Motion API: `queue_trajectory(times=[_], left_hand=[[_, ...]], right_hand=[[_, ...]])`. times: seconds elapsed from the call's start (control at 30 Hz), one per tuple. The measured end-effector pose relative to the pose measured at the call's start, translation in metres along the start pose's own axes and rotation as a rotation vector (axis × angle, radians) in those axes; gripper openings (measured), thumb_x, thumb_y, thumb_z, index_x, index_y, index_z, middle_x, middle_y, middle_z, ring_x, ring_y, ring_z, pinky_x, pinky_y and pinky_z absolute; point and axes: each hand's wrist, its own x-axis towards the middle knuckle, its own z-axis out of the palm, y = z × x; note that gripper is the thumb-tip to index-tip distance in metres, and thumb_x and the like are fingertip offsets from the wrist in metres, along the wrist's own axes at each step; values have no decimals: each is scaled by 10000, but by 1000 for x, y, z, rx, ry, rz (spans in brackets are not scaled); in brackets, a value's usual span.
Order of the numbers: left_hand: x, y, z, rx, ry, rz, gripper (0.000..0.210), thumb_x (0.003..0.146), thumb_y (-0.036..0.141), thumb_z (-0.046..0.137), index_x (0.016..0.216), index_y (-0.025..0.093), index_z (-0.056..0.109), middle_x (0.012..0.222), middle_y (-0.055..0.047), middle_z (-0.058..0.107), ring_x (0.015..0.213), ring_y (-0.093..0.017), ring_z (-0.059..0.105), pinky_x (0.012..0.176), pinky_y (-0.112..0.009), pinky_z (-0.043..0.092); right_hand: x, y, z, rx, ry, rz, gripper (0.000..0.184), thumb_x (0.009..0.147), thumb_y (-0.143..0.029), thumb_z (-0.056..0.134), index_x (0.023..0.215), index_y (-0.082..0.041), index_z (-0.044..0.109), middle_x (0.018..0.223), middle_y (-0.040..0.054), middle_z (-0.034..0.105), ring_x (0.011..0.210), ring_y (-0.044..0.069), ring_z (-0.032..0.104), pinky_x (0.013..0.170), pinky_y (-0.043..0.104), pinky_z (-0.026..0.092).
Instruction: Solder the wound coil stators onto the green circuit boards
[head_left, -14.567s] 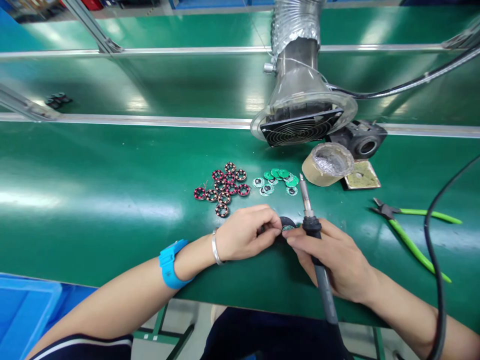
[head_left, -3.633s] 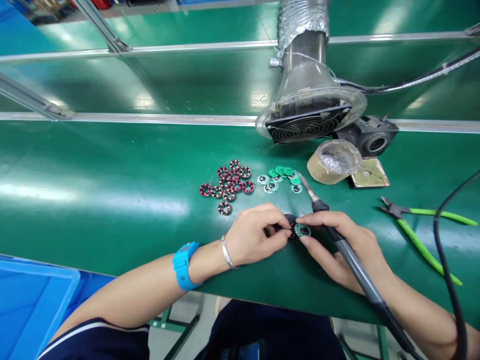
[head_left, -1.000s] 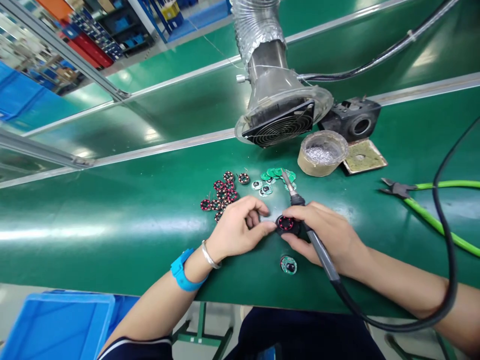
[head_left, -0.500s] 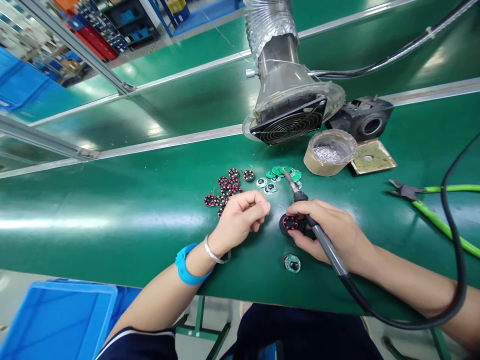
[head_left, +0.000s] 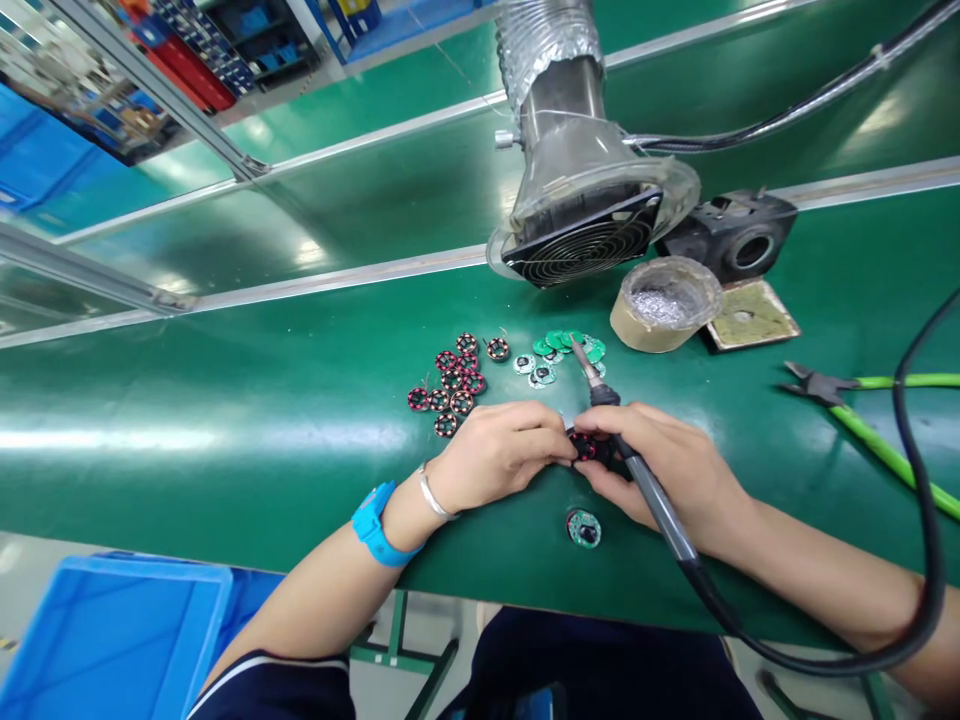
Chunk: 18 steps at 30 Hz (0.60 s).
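Note:
My right hand (head_left: 675, 470) is closed, with a soldering iron (head_left: 652, 490) lying across it, tip pointing up and away. Its thumb and fingertips also grip a small round motor stator (head_left: 583, 445) with red windings, in a black round base. My left hand (head_left: 510, 450) reaches in from the left, fingertips pinched at the stator's left edge; what lies between them is partly hidden. Nearer me, a coil with a green circuit board (head_left: 583, 528) on it lies on the table. Beyond my left hand sits a cluster of loose stators (head_left: 452, 380), and right of these several round green circuit boards (head_left: 559, 343).
A fume extractor fan (head_left: 589, 240) hangs over the bench. Behind my right hand stand a tape-roll cup of solder scraps (head_left: 664, 305), a dirty sponge tray (head_left: 754, 315) and a black iron stand (head_left: 739, 240). Green-handled cutters (head_left: 862, 400) lie right; the iron's cord (head_left: 926, 520) loops over my right forearm.
My left hand has moved right, from apart to touching the stator's left edge. My right hand stays in place with the soldering iron and stator.

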Motion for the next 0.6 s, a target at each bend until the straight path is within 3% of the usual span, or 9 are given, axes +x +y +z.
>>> queue_trajectory(times=[0.1, 0.23, 0.43, 0.6], left_hand=[[-1, 1, -5, 46, -3, 108, 197, 898, 98, 499, 868, 211, 658, 862, 3, 689, 739, -102, 621, 678, -231, 470], [-1, 3, -10, -65, 133, 153, 102, 850, 133, 601, 865, 211, 665, 875, -16, 667, 800, -130, 627, 737, -273, 489], [7, 5, 1, 174, 56, 227, 153, 866, 197, 622, 1005, 229, 677, 889, -10, 702, 895, -168, 594, 785, -303, 477], [7, 9, 1, 45, 86, 238, 127, 895, 145, 556, 869, 201, 667, 830, 3, 715, 829, -148, 604, 737, -284, 478]], right_hand=[[0, -1, 2, -19, 34, -22, 326, 847, -201, 602, 1156, -223, 500, 931, 12, 660, 743, 137, 587, 662, 250, 472], [1, -5, 4, -53, 73, -35, 293, 862, -195, 585, 1144, -208, 504, 866, 9, 657, 724, 147, 575, 652, 259, 464], [-1, -6, 3, -61, 54, -42, 294, 869, -206, 557, 1155, -190, 492, 894, 26, 658, 734, 161, 566, 642, 269, 463], [-2, -5, 4, -41, 59, -24, 316, 851, -200, 576, 1157, -203, 497, 879, 22, 653, 747, 157, 576, 645, 262, 469]])
